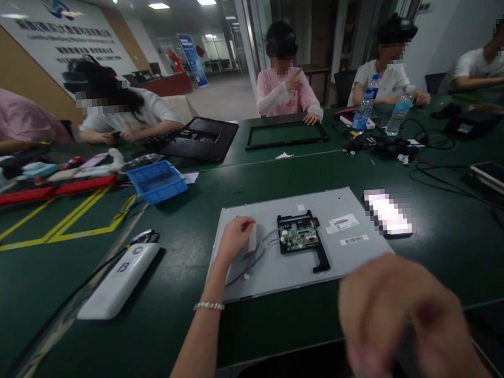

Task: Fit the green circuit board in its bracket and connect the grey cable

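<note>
A flat grey display panel [258, 280] lies back side up on the table before me. On it sits a black plastic bracket [321, 259] with a green circuit board [301, 238], and thin cables [257, 259] run from the board toward the left edge. My left hand [235, 239] is over the panel's left part, fingertips pinched together; what they hold, if anything, is too small to name. Close to the camera, right of the panel's front edge, my right hand [398, 311] is blurred, its fingers curled around something dark that I cannot make out.
A white power bank [120, 281] lies to the left, a lit phone [387, 213] to the right. Farther back are a blue basket [159, 184], a black frame [287, 143], an open laptop shell [200, 138] and water bottles [364, 105]. Several people sit across the table.
</note>
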A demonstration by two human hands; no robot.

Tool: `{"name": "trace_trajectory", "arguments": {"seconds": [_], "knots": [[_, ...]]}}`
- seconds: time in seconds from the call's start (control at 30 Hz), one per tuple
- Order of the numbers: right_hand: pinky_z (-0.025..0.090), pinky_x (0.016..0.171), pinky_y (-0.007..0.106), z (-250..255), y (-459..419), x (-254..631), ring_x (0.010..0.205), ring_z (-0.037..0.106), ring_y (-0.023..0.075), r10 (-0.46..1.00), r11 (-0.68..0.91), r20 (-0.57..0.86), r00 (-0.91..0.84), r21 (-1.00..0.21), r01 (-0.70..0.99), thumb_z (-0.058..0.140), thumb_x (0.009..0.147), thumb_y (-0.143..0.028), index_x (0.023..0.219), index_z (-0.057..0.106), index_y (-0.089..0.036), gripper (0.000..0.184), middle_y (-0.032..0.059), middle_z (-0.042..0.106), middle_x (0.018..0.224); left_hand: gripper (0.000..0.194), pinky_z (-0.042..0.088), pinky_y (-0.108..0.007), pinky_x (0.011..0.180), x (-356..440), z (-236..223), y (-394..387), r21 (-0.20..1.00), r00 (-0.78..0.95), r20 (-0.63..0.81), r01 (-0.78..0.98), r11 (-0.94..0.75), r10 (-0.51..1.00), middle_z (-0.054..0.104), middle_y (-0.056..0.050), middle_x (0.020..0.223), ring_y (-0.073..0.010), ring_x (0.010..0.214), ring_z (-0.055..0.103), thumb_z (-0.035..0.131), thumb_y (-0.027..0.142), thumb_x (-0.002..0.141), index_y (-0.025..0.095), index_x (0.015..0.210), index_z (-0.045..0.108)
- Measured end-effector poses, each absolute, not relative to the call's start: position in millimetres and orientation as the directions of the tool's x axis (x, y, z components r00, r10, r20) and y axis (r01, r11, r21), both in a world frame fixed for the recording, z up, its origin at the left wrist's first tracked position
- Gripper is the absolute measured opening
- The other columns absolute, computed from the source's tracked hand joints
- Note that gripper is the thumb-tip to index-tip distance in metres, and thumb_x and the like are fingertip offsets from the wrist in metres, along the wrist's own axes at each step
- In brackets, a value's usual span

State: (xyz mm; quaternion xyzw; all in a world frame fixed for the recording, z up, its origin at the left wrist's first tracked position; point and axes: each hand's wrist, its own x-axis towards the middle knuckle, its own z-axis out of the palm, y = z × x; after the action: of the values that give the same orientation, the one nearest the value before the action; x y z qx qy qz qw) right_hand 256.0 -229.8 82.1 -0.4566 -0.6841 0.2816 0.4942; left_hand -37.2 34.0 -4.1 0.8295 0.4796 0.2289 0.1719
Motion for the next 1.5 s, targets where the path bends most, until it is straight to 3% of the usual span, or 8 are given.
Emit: {"name": "trace_trajectory", "arguments": {"seconds": [0.07,0.2,0.3,0.5,0.7,1.03,1.23,1.5], "knots": [[0.052,0.072,0.031,73.5,-159.0,251.5,0.083,0.064,0.0163,0.903,0.428,0.369,-0.218,-0.814,0.393,0.055,0.081,-0.039,0.091,0.068,-0.028,0.019,0.0003,0.068,0.086,0.024,0.047,-0.029,0.079,-37.6,-3.9,33.8,0.484,0.436,0.219,0.728,-0.485,0.873,0.067,-0.005,0.09,-0.0189,0.085,0.061,0.045,0.022,0.079,0.018,0.09,0.066],[0.045,0.089,0.035,36.7,-54.1,246.0,0.099,0.059,0.0191,0.943,0.269,0.328,-0.051,-0.665,0.696,0.052,0.084,-0.022,0.101,0.066,-0.021,0.022,0.0063,0.066,0.104,0.023,0.045,-0.03,0.078,-35.5,0.7,30.2,0.431,0.432,0.238,0.756,-0.493,0.87,0.066,-0.006,0.089,-0.0198,0.083,0.06,0.044,0.022,0.08,0.017,0.089,0.065],[0.04,0.093,0.032,14.7,-22.0,244.1,0.106,0.055,0.0197,0.971,0.182,0.228,-0.074,-0.498,0.848,0.054,0.083,-0.02,0.105,0.064,-0.017,0.025,0.009,0.063,0.11,0.023,0.045,-0.03,0.078,-32.9,6.7,26.6,0.397,0.436,0.228,0.775,-0.492,0.871,0.065,-0.006,0.088,-0.0205,0.084,0.06,0.043,0.022,0.081,0.017,0.088,0.065],[0.042,0.082,0.027,6.0,-7.4,238.7,0.1,0.058,0.0201,0.987,0.147,0.092,-0.129,-0.227,0.963,0.051,0.087,-0.024,0.1,0.065,-0.018,0.02,0.0091,0.065,0.104,0.023,0.044,-0.029,0.077,-30.7,9.5,24.0,0.311,0.457,0.22,0.804,-0.506,0.862,0.063,-0.007,0.087,-0.0204,0.083,0.059,0.041,0.02,0.084,0.017,0.088,0.064],[0.043,0.074,0.026,7.7,-6.3,231.4,0.09,0.061,0.0203,0.991,0.105,0.091,-0.098,-0.081,0.991,0.045,0.091,-0.024,0.09,0.065,-0.016,0.022,0.0104,0.065,0.095,0.022,0.043,-0.029,0.076,-31.0,6.9,25.7,0.278,0.473,0.234,0.805,-0.525,0.849,0.062,-0.006,0.086,-0.0201,0.082,0.058,0.041,0.019,0.085,0.018,0.088,0.063],[0.044,0.077,0.025,21.2,-5.6,230.7,0.092,0.061,0.0198,0.985,0.172,0.017,-0.171,-0.013,0.985,0.046,0.09,-0.023,0.089,0.066,-0.015,0.022,0.0113,0.066,0.096,0.023,0.043,-0.03,0.078,-30.3,7.2,25.1,0.262,0.474,0.232,0.81,-0.524,0.849,0.062,-0.007,0.088,-0.0205,0.084,0.058,0.04,0.02,0.086,0.018,0.089,0.062],[0.045,0.077,0.027,17.7,1.2,227.6,0.09,0.063,0.0223,0.988,0.152,-0.001,-0.152,0.032,0.988,0.041,0.088,-0.009,0.09,0.066,-0.009,0.025,0.0175,0.067,0.094,0.023,0.043,-0.03,0.078,-29.1,7.0,24.2,0.27,0.479,0.234,0.804,-0.529,0.846,0.063,-0.007,0.088,-0.0206,0.085,0.059,0.04,0.02,0.086,0.018,0.09,0.063],[0.046,0.077,0.026,25.1,2.1,233.5,0.094,0.063,0.023,0.974,0.228,-0.016,-0.228,0.044,0.973,0.053,0.085,-0.022,0.09,0.068,-0.012,0.018,0.0152,0.067,0.097,0.024,0.043,-0.03,0.078,-29.0,7.7,22.3,0.263,0.476,0.241,0.807,-0.529,0.846,0.064,-0.007,0.087,-0.0206,0.083,0.059,0.04,0.02,0.085,0.018,0.091,0.063]]}}
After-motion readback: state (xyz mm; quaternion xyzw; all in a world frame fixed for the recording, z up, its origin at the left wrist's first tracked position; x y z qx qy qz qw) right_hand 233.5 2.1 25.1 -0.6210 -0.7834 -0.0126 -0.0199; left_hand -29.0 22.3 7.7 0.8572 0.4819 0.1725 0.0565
